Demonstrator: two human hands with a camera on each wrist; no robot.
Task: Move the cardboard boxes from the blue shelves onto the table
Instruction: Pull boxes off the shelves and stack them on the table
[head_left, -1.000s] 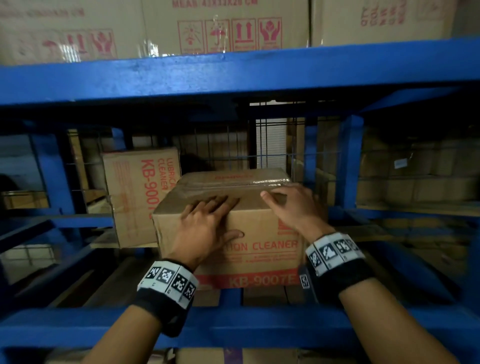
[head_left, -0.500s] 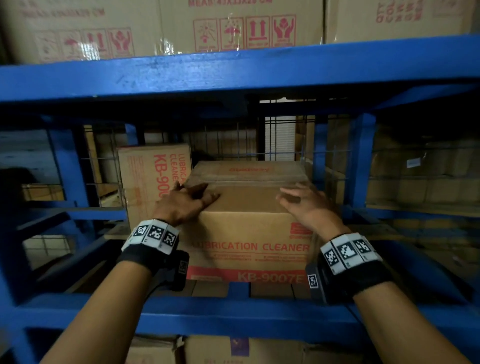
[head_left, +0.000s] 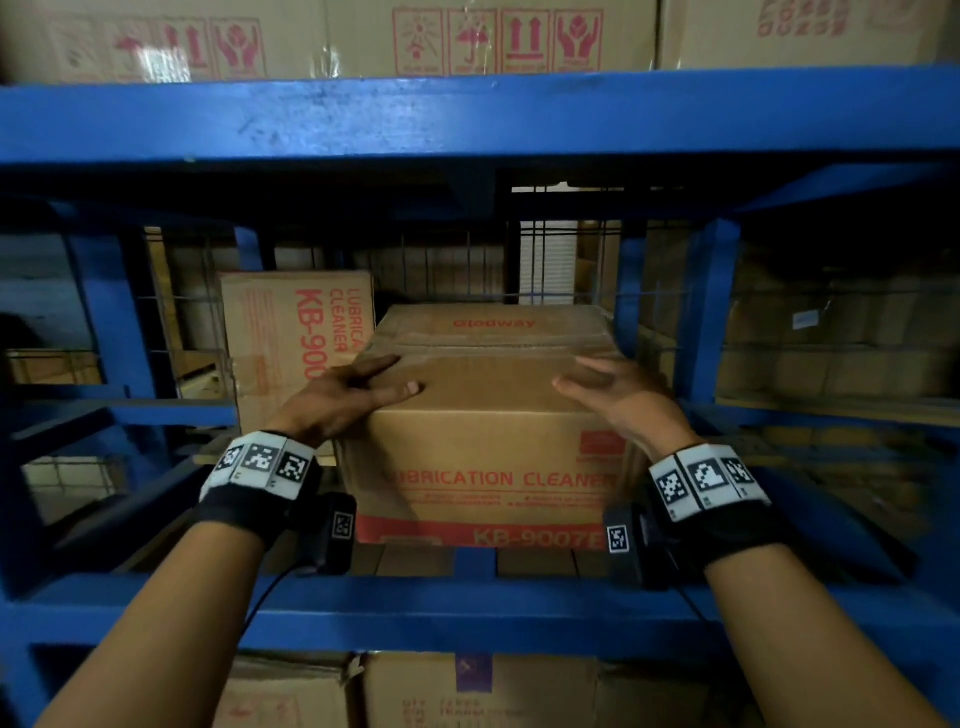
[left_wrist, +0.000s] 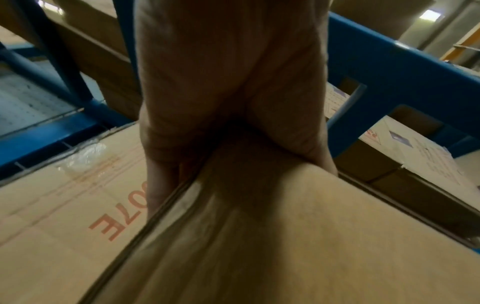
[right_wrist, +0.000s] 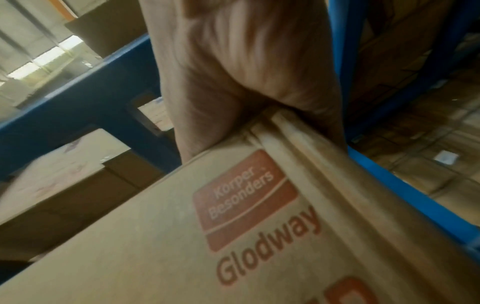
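A cardboard box (head_left: 483, 452) printed LUBRICATION CLEANER KB-9007E sits on the blue shelf (head_left: 467, 605), straight ahead. My left hand (head_left: 358, 397) lies over its top left edge, thumb and forefinger on the lid. In the left wrist view the left hand (left_wrist: 228, 82) straddles that edge of the box (left_wrist: 285, 246), fingers reaching down its left side. My right hand (head_left: 613, 395) is at the top right edge, fingers spread and blurred. In the right wrist view the right hand (right_wrist: 246, 72) straddles a corner of the box (right_wrist: 155, 236).
A second KB-9007E box (head_left: 291, 332) stands on end close against the first one's left rear. A blue upright (head_left: 706, 312) stands just right of the box. The upper shelf beam (head_left: 467, 114) hangs low, with boxes (head_left: 467, 36) above it. More boxes (head_left: 467, 691) fill the shelf below.
My left hand has slid from the front middle of the lid to the top left edge. My right hand has shifted outward toward the right edge. The box has stayed on the shelf.
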